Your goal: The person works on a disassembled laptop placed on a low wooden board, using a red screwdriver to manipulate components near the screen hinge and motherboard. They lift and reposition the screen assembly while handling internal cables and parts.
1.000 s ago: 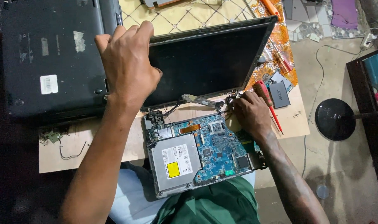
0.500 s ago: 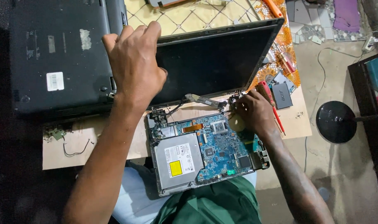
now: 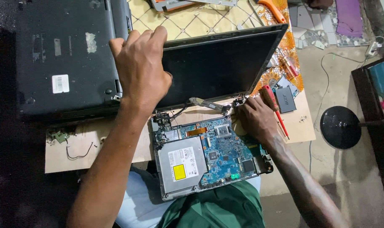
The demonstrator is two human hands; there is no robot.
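An opened laptop base [image 3: 208, 158] rests on my lap, its blue circuit board and silver optical drive [image 3: 181, 164] exposed. Its dark screen panel [image 3: 219, 65] lies tilted back over a wooden board. My left hand [image 3: 139, 69] grips the screen's left edge from above. My right hand [image 3: 255, 118] presses down at the right hinge, fingers curled over the corner where screen and base meet; what they pinch is hidden. A thin cable [image 3: 204, 103] runs along the hinge line between both hands.
A second closed black laptop [image 3: 65, 59] lies upside down at the left. A red-handled screwdriver [image 3: 274, 107] and a small black pad [image 3: 284, 99] lie to the right on the wooden board [image 3: 99, 150]. A round black lamp base [image 3: 340, 126] stands on the floor.
The view has drifted slightly. My left hand has shifted a little along the screen's left edge; my right hand stays at the right hinge.
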